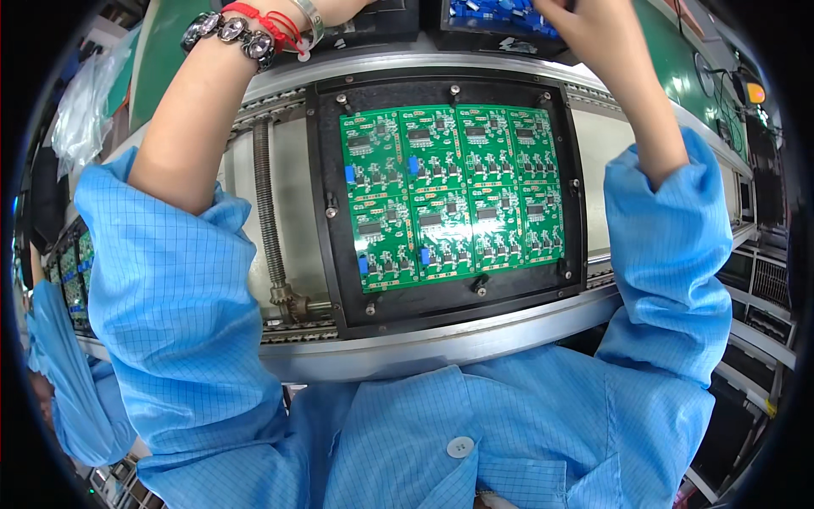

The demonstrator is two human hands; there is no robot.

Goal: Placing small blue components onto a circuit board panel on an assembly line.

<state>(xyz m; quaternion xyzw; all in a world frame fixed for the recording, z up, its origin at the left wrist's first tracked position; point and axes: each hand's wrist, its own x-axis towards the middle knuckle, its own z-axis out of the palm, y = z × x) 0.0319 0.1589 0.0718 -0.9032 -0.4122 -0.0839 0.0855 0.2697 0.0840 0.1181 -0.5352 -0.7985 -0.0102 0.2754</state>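
Note:
A panel of green circuit boards (483,191) lies in a black frame (326,254) in front of me. Small blue block-shaped components (414,165) stand on the boards of its two left columns. My right hand (593,30) reaches over a black bin (500,42) heaped with loose blue components (487,13). Its thumb and a finger are at the blue pieces, but the upper edge cuts off the fingertips. Beyond the frame, my left hand (332,10) is at another black bin (373,25); its fingers are out of sight.
Metal rails with a chain (424,343) run along the near and far sides of the frame. A threaded rod (264,204) lies left of it. Clear plastic bags (80,127) hang at the left. A person in a blue sleeve (68,365) works at far left. Racks (763,288) stand at right.

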